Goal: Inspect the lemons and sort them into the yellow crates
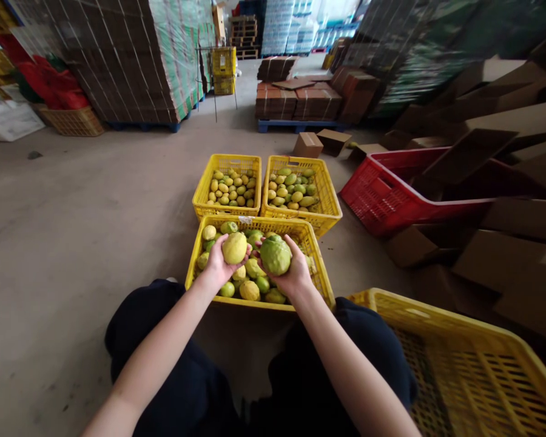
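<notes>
My left hand [217, 264] is closed around a smooth yellow citrus fruit [235, 248], which rests in the palm. A larger, bumpy green citrus fruit [275, 254] sits in my right hand [296, 274], the fingers curled about its sides. Both hands are held side by side above a yellow crate [264, 304] of mixed yellow and green citrus fruit. Part of the fruit in that crate is hidden behind my hands. Beyond it stand two more yellow crates, the left one [226, 211] with small yellow fruit, the right one [331, 212] with yellow and green fruit.
A large yellow crate [464, 321] stands by my right knee. Farther right, a red crate [373, 200] lies among piled cardboard boxes [514, 255]. Flattened cartons [295, 103] on a blue pallet and a tall wrapped stack [118, 60] stand ahead on the concrete floor.
</notes>
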The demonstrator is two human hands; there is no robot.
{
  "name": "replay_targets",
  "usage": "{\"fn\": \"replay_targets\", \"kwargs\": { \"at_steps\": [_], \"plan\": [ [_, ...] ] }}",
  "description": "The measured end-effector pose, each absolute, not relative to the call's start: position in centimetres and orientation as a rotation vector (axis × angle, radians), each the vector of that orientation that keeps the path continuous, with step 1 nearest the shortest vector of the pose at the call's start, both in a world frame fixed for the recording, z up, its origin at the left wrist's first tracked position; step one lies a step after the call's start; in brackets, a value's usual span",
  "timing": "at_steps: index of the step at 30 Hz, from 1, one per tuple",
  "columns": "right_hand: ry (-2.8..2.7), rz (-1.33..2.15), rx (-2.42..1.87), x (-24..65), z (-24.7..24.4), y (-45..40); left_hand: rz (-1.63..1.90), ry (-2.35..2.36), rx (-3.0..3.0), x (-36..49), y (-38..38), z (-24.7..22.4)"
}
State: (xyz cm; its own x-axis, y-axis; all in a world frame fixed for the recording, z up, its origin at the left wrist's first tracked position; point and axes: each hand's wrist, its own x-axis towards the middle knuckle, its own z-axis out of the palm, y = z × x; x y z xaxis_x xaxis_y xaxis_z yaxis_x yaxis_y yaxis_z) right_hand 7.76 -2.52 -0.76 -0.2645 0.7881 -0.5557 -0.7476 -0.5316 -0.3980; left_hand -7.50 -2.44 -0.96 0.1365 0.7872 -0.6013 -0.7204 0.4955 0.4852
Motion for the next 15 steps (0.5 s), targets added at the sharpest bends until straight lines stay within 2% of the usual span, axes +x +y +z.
{"fn": "replay_targets", "kwargs": {
  "at_steps": [8,12,15],
  "plan": [
    [-0.027,1.963,-0.723,9.2,-0.8,-2.1,1.068,1.006,0.235,-7.0,-2.6,-1.7],
    [-0.036,1.817,-0.668,12.1,0.4,-1.5,0.658,1.181,0.669,-5.1,-5.0,-5.3],
    [-0.05,1.738,-0.723,14.2,1.1,-1.4,0.462,1.189,0.742,-3.7,-9.3,-9.3]
  ]
}}
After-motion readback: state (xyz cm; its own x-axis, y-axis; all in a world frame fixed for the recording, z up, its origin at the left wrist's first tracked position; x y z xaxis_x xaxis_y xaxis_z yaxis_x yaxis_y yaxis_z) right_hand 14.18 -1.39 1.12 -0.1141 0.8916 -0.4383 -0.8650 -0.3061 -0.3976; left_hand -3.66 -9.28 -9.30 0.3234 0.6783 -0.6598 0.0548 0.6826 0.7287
